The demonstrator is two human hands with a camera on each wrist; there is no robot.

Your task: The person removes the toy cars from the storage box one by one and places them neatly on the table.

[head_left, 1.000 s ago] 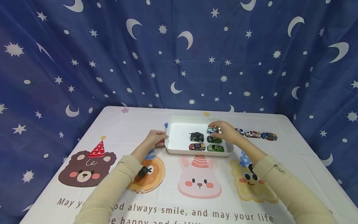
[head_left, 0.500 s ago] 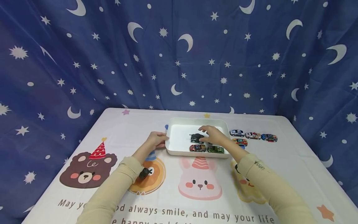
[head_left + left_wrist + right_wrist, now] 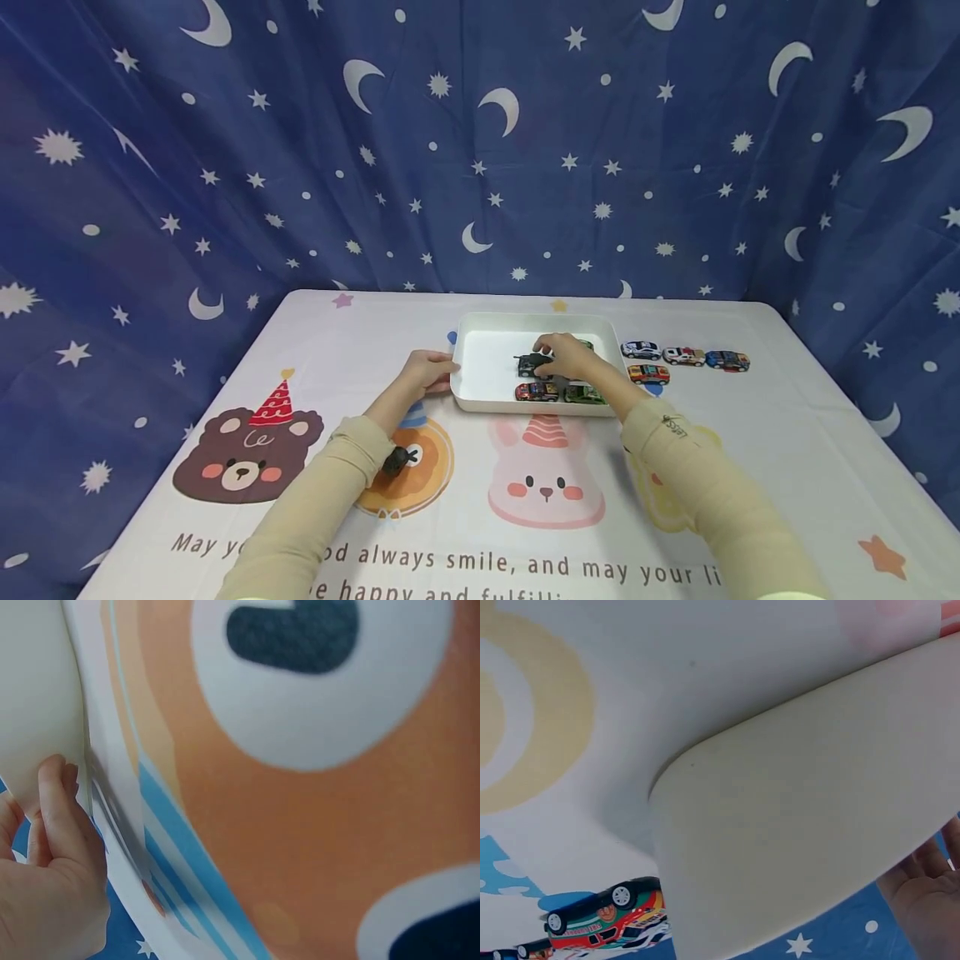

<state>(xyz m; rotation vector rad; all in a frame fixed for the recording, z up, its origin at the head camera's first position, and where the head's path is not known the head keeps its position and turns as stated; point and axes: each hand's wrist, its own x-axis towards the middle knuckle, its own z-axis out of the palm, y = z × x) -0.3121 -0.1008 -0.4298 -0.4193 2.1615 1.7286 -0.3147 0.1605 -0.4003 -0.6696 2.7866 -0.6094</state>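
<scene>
A white tray (image 3: 487, 406) stands toward the back of the table with toy cars in it. My left hand (image 3: 426, 372) holds the tray's left wall, with its fingertips also against the tray in the left wrist view. Inside the tray, my right hand (image 3: 566, 357) curls its thumb and fingers round the right end of a black toy tank (image 3: 527, 364). In front of that lie a red toy car (image 3: 534, 392) and a green toy car (image 3: 581, 394). The right hand hides most of what lies behind it; a bit of green shows there.
Outside the tray on the right, a white car (image 3: 641, 350), a white and red car (image 3: 683, 356) and a blue car (image 3: 727, 360) form a row. An orange-red car (image 3: 648, 374) sits in front. A blue starry curtain (image 3: 480, 150) hangs behind the table.
My right hand has moved left from the cars at the tray's right side to the black toy tank and closed in on it. The left hand keeps its hold on the tray.
</scene>
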